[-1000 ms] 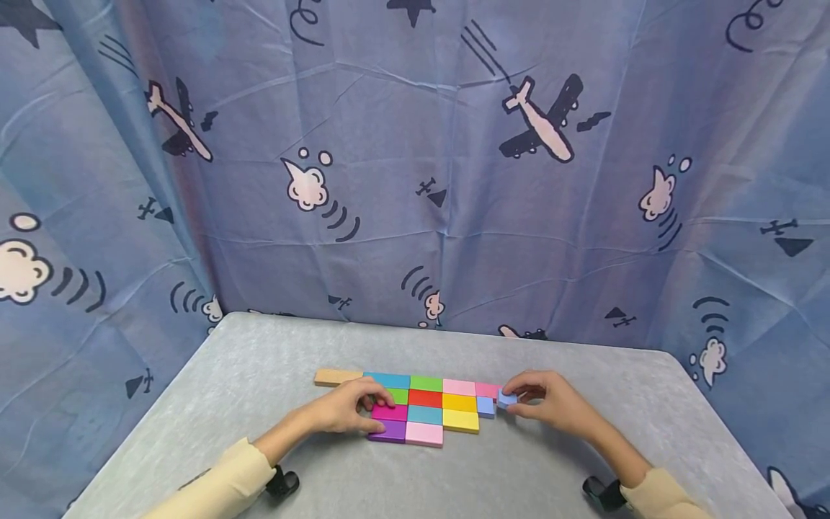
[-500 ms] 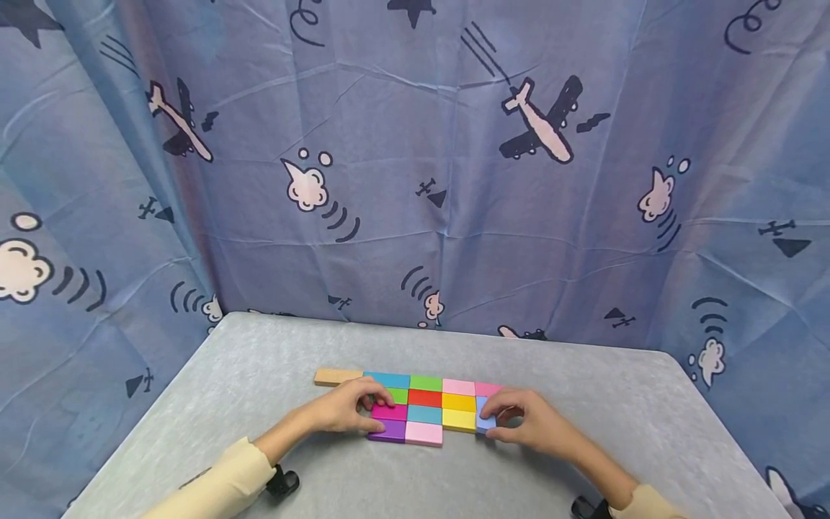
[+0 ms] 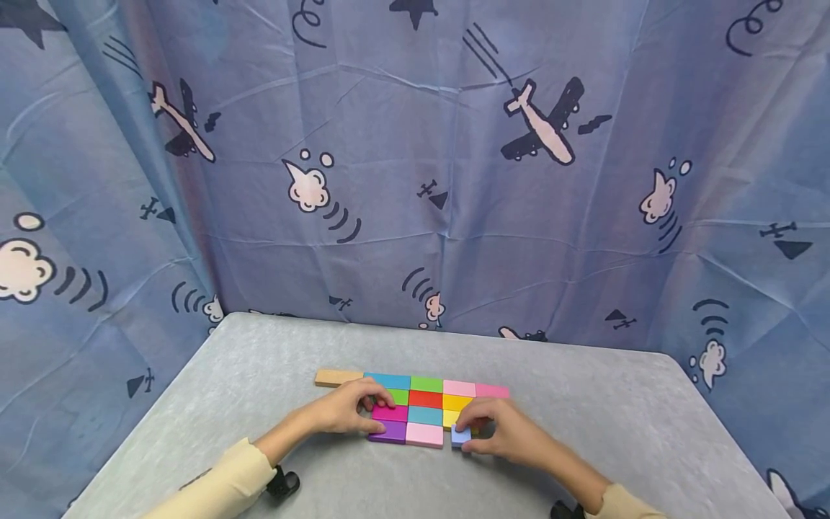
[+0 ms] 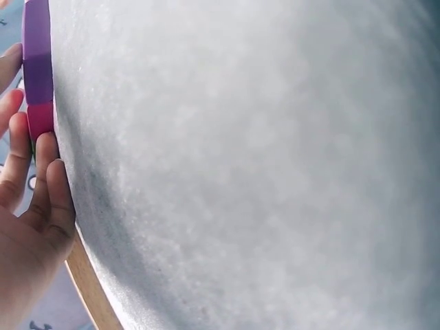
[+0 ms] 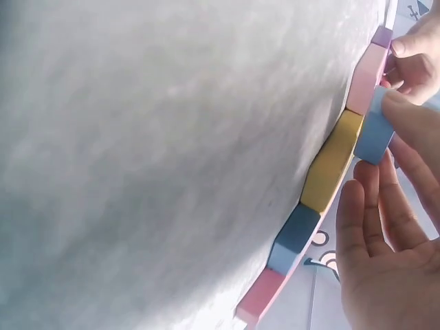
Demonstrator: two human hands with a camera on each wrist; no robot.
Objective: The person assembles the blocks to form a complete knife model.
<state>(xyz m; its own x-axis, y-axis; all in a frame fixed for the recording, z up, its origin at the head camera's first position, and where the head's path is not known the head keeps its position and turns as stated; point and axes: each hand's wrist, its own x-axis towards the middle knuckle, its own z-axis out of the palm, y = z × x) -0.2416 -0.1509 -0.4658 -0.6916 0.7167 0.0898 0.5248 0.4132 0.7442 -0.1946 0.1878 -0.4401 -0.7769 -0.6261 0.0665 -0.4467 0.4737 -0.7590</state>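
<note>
My right hand (image 3: 509,432) pinches a small light blue block (image 3: 461,435) between thumb and fingers, at the front right of a flat arrangement of coloured blocks. In the right wrist view the held block stands higher than the pink block (image 5: 366,79) and yellow block (image 5: 332,161) beside it. My left hand (image 3: 337,409) rests at the arrangement's left side, fingers loosely bent. Its thumb touches the purple block (image 3: 389,432), and its other fingers lie by the magenta block (image 3: 392,413) and green block (image 3: 400,396). The right hand hides part of the right end.
A plain wooden block (image 3: 337,377) extends the back row leftward, beside a blue block (image 3: 387,380). Pink block (image 3: 492,390) ends that row on the right. Grey cloth covers the table (image 3: 259,360), and a patterned curtain (image 3: 389,216) hangs behind and at the sides.
My right hand has carried the light blue block from the back right, past the yellow block's right side, to the front beside the pink block. The left hand has stayed put.
</note>
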